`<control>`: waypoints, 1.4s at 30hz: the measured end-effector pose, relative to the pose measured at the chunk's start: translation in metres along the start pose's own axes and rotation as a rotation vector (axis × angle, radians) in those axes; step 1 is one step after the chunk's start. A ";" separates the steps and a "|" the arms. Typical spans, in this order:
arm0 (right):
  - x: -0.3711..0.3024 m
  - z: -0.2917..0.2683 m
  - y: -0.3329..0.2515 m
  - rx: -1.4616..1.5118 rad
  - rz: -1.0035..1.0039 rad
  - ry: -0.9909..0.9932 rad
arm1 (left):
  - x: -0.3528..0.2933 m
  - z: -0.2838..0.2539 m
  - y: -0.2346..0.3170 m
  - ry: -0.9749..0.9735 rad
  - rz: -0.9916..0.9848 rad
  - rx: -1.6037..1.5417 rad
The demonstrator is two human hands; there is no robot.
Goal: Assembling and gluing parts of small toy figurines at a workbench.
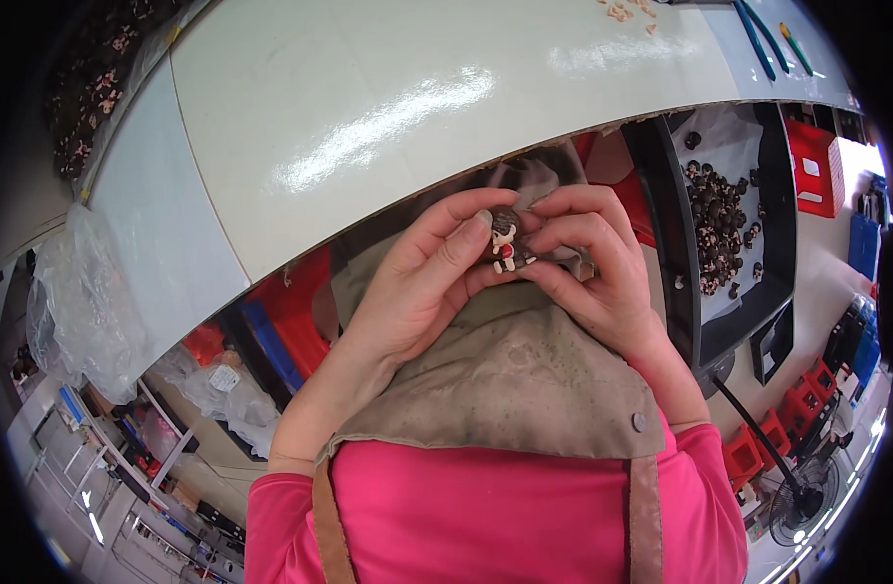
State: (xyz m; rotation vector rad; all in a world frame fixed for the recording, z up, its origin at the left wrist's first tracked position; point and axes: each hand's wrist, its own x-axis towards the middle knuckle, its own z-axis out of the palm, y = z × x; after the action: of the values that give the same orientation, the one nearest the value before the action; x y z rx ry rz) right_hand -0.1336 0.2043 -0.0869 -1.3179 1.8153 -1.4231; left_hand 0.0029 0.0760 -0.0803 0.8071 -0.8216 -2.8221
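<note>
A small toy figurine [504,237] with dark brown hair, a pale face and a red patch on its body is held just off the near edge of the table, in front of my apron. My left hand [419,265] is closed around it, thumb along its side and fingers behind. Closed in a pinch, my right hand [599,255] has its thumb at the figurine's lower end and its fingertips near the head. Whether a further small piece sits between the right fingers is hidden.
A pale glossy table [300,88] spans the front. Blue tool handles [755,41] and small tan bits [629,12] lie at its far right. At right, a black tray [780,195] holds many dark figurines. Clear plastic bags [94,292] hang at left; a fan [805,501] stands lower right.
</note>
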 end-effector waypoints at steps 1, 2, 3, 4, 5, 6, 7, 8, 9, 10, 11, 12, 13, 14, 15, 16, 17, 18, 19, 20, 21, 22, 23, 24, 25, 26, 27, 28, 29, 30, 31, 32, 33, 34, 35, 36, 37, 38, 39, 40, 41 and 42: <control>0.000 0.000 0.000 0.012 0.004 0.006 | 0.000 0.000 0.000 -0.002 -0.002 0.001; 0.000 0.000 0.000 0.014 0.004 0.007 | 0.000 0.000 0.000 -0.001 -0.004 0.003; 0.000 -0.001 -0.001 -0.025 -0.014 0.001 | -0.001 0.000 0.000 0.004 -0.004 -0.019; 0.000 -0.002 -0.001 -0.064 -0.033 -0.006 | -0.001 0.000 0.000 0.010 -0.004 -0.040; 0.000 -0.003 -0.002 -0.062 -0.031 -0.002 | -0.001 -0.001 -0.001 0.011 -0.008 -0.037; 0.000 -0.003 -0.001 -0.082 -0.065 -0.011 | -0.001 -0.004 -0.003 -0.001 -0.010 -0.005; 0.000 -0.003 0.000 -0.102 -0.099 -0.018 | -0.001 -0.006 -0.005 -0.013 -0.012 0.027; 0.000 -0.003 0.000 -0.099 -0.097 -0.012 | -0.001 -0.006 -0.004 -0.012 -0.017 0.033; 0.000 -0.003 0.000 -0.065 -0.068 -0.010 | 0.000 -0.006 -0.004 -0.018 -0.020 0.002; 0.000 -0.002 0.001 -0.030 -0.038 -0.008 | 0.000 -0.006 -0.004 -0.024 -0.024 -0.029; 0.001 -0.002 0.001 -0.029 -0.035 -0.001 | 0.000 -0.005 -0.004 -0.026 -0.030 -0.025; 0.001 -0.002 0.000 -0.005 -0.011 0.008 | 0.000 -0.004 -0.003 -0.029 -0.036 -0.044; 0.002 -0.002 0.000 0.020 0.012 0.017 | 0.001 -0.003 -0.002 -0.032 -0.043 -0.063; 0.002 -0.001 0.001 0.021 0.015 0.022 | 0.001 -0.003 -0.003 -0.032 -0.047 -0.061; 0.002 -0.001 0.001 0.047 0.038 0.003 | 0.001 -0.004 -0.004 -0.038 -0.040 -0.054; 0.001 0.000 0.001 0.074 0.060 -0.015 | 0.001 -0.004 -0.005 -0.043 -0.033 -0.047; 0.001 -0.001 0.001 0.075 0.063 -0.012 | 0.001 -0.004 -0.005 -0.043 -0.037 -0.046; 0.001 -0.002 0.002 0.059 0.065 -0.034 | 0.001 -0.003 -0.005 -0.033 -0.034 -0.038; 0.001 -0.002 0.002 0.044 0.067 -0.057 | 0.001 -0.002 -0.005 -0.023 -0.030 -0.031; 0.001 -0.003 0.002 0.045 0.069 -0.055 | 0.001 -0.002 -0.004 -0.023 -0.033 -0.029; 0.001 -0.004 0.003 0.056 0.085 -0.070 | 0.002 -0.002 -0.004 -0.025 -0.038 -0.028; 0.002 -0.004 0.003 0.068 0.101 -0.085 | 0.003 -0.002 -0.003 -0.028 -0.044 -0.026; 0.002 -0.004 0.004 0.069 0.102 -0.085 | 0.004 -0.002 -0.003 -0.027 -0.045 -0.025; 0.003 -0.004 0.006 0.074 0.101 -0.088 | 0.005 -0.001 -0.002 -0.025 -0.049 -0.027; 0.005 -0.005 0.007 0.077 0.099 -0.091 | 0.006 -0.001 -0.002 -0.025 -0.052 -0.029; 0.005 -0.005 0.007 0.079 0.099 -0.092 | 0.007 -0.001 -0.002 -0.023 -0.052 -0.030; 0.007 -0.006 0.008 0.074 0.095 -0.093 | 0.008 0.000 -0.001 -0.022 -0.050 -0.030; 0.009 -0.008 0.008 0.068 0.089 -0.094 | 0.010 0.002 0.000 -0.023 -0.046 -0.029; 0.009 -0.009 0.007 0.065 0.086 -0.093 | 0.010 0.002 0.001 -0.027 -0.044 -0.029; 0.009 -0.010 0.006 0.062 0.067 -0.084 | 0.009 0.004 0.001 -0.034 -0.044 -0.019; 0.009 -0.012 0.004 0.057 0.045 -0.074 | 0.009 0.007 0.003 -0.045 -0.040 -0.008; 0.010 -0.012 0.001 0.040 0.029 -0.071 | 0.006 0.007 0.002 -0.038 -0.035 -0.005; 0.012 -0.012 -0.001 0.049 0.039 -0.078 | 0.005 0.007 0.003 -0.044 -0.046 0.043; 0.013 -0.014 -0.004 0.053 0.046 -0.083 | 0.002 0.009 0.005 -0.053 -0.054 0.091; 0.014 -0.018 -0.003 0.015 0.000 -0.122 | 0.000 0.010 0.009 -0.066 -0.068 0.138; 0.015 -0.023 -0.007 0.084 0.037 -0.162 | -0.003 0.008 0.010 -0.057 -0.061 0.173; 0.021 -0.037 -0.008 0.019 -0.026 -0.124 | -0.006 0.023 0.021 0.000 -0.092 0.246; 0.025 -0.048 -0.012 -0.037 -0.084 -0.082 | -0.013 0.024 0.025 -0.039 -0.065 0.252; 0.028 -0.062 -0.015 -0.034 -0.060 0.034 | -0.023 0.021 0.030 -0.129 -0.046 0.256; 0.030 -0.076 -0.018 -0.026 -0.038 0.149 | -0.026 0.020 0.034 -0.215 -0.027 0.262; 0.038 -0.087 -0.020 -0.013 -0.094 0.302 | -0.029 0.024 0.037 -0.226 0.006 0.257; 0.047 -0.098 -0.022 -0.002 -0.139 0.470 | -0.032 0.026 0.043 -0.222 0.101 0.239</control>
State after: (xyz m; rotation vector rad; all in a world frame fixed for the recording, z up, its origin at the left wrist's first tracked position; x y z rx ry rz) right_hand -0.2245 0.2078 -0.0243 -1.1999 2.0399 -1.9352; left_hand 0.0145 0.0591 -0.0248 0.4642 -1.2128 -2.7914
